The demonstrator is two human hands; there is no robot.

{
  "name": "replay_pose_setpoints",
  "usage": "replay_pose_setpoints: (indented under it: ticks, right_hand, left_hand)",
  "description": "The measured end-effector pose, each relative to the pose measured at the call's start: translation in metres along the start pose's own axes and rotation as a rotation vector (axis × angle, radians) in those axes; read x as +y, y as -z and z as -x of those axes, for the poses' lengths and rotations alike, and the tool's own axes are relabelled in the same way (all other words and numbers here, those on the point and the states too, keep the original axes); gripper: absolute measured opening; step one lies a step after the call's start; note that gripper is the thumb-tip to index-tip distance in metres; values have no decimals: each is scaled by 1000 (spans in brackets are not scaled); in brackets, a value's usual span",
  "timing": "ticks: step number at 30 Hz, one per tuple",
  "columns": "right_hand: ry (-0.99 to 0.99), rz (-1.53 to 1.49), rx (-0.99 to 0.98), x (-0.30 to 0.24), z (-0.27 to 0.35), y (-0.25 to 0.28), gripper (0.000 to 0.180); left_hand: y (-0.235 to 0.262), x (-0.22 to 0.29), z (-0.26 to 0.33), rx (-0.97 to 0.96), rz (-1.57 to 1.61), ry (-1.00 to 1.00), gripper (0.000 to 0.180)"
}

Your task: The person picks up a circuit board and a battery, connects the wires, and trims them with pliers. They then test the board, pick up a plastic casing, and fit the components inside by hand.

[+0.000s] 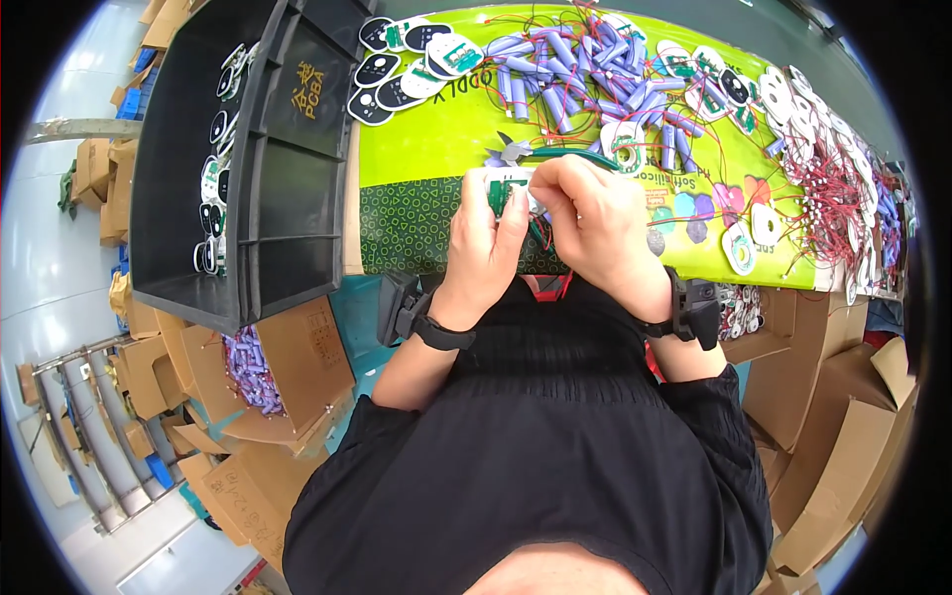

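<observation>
Close to the near edge of the work table, my left hand [481,238] grips a green circuit board [503,195] in a white casing between thumb and fingers. My right hand [595,213] is beside it, its thumb and forefinger pinched at the board's right edge. What that pinch holds is too small to make out. Red and dark wires [540,233] hang below, between the two hands. Just beyond my fingers lies a pair of cutters with grey jaws [513,151] and green handles [570,153], partly covered by my right hand.
Purple cylindrical batteries [560,109] with red wires are heaped at the back. White oval casings [426,74] lie back left. Red-wired connectors [828,203] pile up at right. A black crate [297,188] stands left, above a cardboard box [307,362] of batteries.
</observation>
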State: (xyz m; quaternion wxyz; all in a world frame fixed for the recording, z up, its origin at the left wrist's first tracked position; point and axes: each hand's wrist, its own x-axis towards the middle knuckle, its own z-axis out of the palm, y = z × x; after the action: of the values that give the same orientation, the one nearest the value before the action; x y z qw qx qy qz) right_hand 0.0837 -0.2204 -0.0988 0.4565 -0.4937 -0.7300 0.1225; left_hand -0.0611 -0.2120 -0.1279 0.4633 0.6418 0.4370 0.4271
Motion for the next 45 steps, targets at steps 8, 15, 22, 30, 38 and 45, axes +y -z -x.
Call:
replay_pose_setpoints:
  ticks: [8, 15, 22, 30, 38, 45]
  right_hand:
    - [-24, 27, 78, -2, 3, -7, 7]
    - [-135, -25, 58, -2, 9, -12, 6]
    - [-95, -35, 95, 4, 10, -15, 9]
    - [-69, 28, 121, -5, 11, -20, 10]
    - [-30, 9, 73, -10, 8, -20, 12]
    - [-23, -90, -112, -4, -64, 47, 12]
  left_hand:
    - [-5, 3, -3, 109, -157, -174, 26]
    - [-6, -8, -2, 123, -224, -171, 26]
    - [0, -7, -2, 65, -292, -169, 25]
    - [6, 6, 2, 4, -213, -106, 25]
    - [18, 6, 0, -13, -174, -120, 29]
    - [24, -10, -13, 7, 133, -179, 51]
